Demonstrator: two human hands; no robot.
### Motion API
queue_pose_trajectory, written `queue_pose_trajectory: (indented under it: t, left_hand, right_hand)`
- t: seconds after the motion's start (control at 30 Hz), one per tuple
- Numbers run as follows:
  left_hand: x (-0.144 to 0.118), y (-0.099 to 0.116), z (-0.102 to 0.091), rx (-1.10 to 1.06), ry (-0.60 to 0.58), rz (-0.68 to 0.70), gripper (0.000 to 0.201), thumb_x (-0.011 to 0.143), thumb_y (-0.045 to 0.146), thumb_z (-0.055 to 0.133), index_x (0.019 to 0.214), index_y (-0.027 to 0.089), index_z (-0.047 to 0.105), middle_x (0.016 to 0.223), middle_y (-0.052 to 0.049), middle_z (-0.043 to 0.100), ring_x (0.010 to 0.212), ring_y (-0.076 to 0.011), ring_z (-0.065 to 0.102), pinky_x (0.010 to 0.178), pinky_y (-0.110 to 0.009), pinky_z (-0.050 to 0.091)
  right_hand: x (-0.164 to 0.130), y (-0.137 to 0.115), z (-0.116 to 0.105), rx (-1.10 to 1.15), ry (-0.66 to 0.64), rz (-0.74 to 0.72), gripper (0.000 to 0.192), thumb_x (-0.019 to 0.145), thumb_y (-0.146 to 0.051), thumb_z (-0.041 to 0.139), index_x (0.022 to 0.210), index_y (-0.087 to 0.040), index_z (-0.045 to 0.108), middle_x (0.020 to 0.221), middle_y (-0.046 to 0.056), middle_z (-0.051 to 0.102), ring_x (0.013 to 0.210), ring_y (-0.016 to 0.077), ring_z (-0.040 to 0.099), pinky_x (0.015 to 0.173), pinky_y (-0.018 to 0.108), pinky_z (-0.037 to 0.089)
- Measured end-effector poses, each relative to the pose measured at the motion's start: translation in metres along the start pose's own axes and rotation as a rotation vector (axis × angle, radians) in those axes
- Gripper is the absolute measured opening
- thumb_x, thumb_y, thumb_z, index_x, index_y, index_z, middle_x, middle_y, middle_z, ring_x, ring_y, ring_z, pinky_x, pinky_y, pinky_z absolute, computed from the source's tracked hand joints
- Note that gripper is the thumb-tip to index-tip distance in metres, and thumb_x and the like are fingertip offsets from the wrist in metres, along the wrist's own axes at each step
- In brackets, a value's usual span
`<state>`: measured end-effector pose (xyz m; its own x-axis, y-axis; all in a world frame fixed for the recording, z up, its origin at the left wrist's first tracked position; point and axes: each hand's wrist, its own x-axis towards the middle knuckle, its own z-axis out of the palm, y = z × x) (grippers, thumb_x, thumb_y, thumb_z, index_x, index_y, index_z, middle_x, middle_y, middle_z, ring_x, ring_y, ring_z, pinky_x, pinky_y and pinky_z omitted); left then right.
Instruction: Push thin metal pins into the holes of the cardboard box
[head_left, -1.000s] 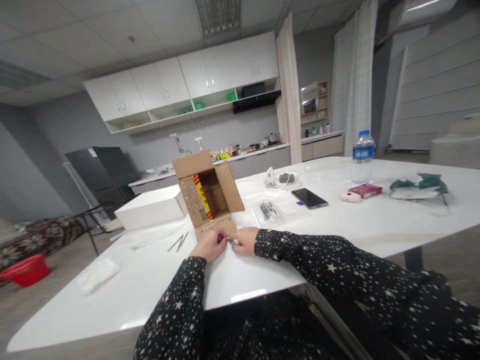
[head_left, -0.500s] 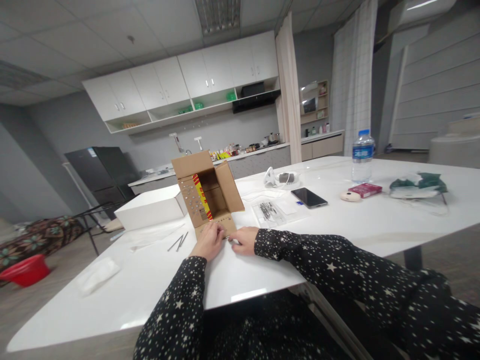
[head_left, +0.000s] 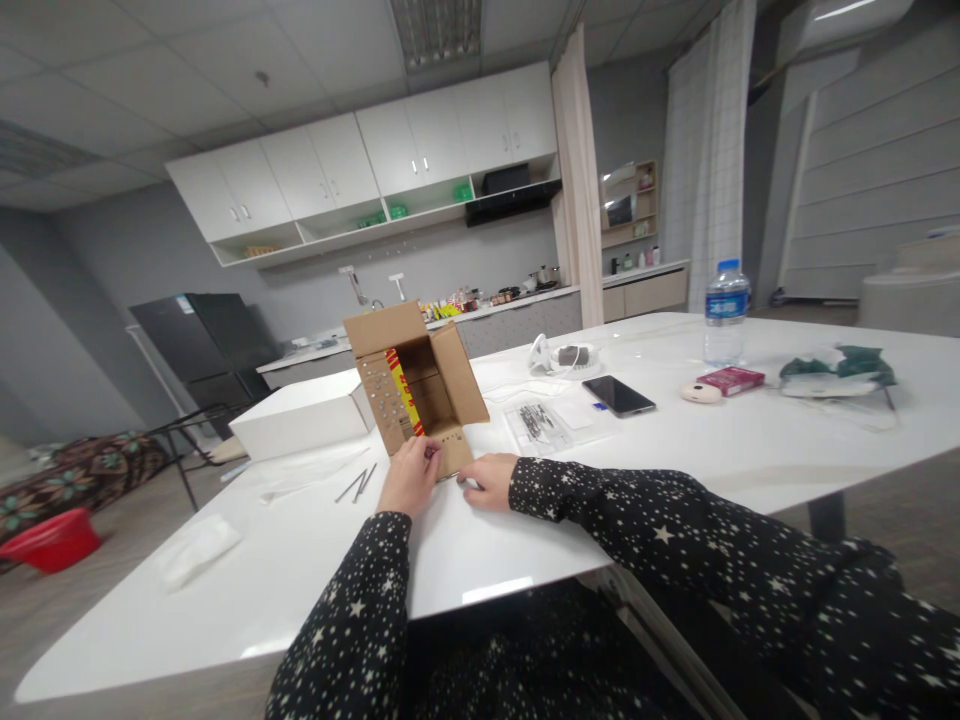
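An open cardboard box stands tilted on the white table, its flaps spread. Small shiny pieces dot the left flap, along with a red-and-yellow strip of tape. My left hand rests over the left part of the front flap, thumb and fingers pinched together; whatever is between them is too small to tell. At that flap's near right corner lies my right hand, fingers curled in, their contents hidden. Just left of my left hand are several thin metal rods.
A clear case of small dark tools, a phone and a white device with a cable lie to the right. Further right stand a water bottle and a red pack. A white box is behind left.
My left hand has shifted slightly left and back from the flap's near edge, uncovering more of the front flap. My right hand stays in place.
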<state>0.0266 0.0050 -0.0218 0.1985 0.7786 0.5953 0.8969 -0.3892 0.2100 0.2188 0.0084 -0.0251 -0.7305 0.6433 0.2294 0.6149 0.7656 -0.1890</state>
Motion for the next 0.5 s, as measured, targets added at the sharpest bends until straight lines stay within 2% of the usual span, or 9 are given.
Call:
queue_pose_trajectory:
  t: [0.3,0.5]
  left_hand:
    - [0.0007,-0.0018,0.0004,-0.023,0.049,0.020,0.022,0.085,0.030,0.046,0.092,0.019,0.063,0.086,-0.006,0.059,0.078,-0.0159,0.055,0.076,-0.031,0.046]
    - [0.0010,0.0016,-0.0023,-0.044,0.073,0.029,0.029,0.087,0.035,0.042,0.095,0.019,0.065,0.091,-0.007,0.061,0.088,-0.0178,0.056,0.083,-0.032,0.046]
  right_hand:
    - [-0.0005,-0.0004,-0.0005,-0.001,-0.002,-0.006,0.038,0.077,-0.034,0.047,0.109,-0.021,0.063,0.099,0.008,0.069,0.091,0.0231,0.063,0.073,0.030,0.046]
    - [0.0001,0.0012,0.0014,0.003,0.001,0.000,0.039,0.077,-0.034,0.047,0.110,-0.022,0.062,0.098,0.008,0.069,0.090,0.0237,0.063,0.073,0.030,0.046]
